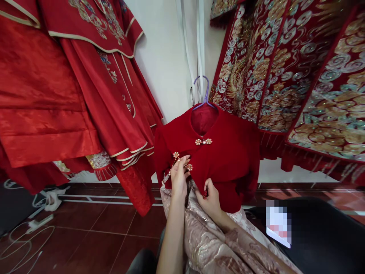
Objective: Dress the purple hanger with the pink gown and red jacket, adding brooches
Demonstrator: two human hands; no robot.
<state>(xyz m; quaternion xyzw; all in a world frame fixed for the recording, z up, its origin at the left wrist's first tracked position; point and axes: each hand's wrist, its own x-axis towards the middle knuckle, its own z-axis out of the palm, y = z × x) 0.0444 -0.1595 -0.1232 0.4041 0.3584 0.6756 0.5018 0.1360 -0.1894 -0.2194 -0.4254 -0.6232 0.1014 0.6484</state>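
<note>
A deep red velvety jacket (225, 152) hangs on a purple wire hanger (205, 99) in front of me. Its collar is joined by a flower-shaped pearl clasp (203, 142), while lower down the front lies partly apart. My left hand (179, 177) pinches the jacket's front edge, with a flower clasp (189, 167) by the fingertips and another flower (176, 155) above them. Lower on the opposite front edge, my right hand (209, 199) has its fingers closed on the red cloth. Pale pink brocade fabric (199, 232) hangs beneath the jacket, around my forearms.
Red embroidered garments (111, 76) hang at left, and heavily beaded ones (279, 72) at right. White straps (196, 42) run down the wall. A phone-like object (278, 232), partly blurred, lies on a black seat (322, 236). White cables (28, 243) trail over the tiled floor (94, 247).
</note>
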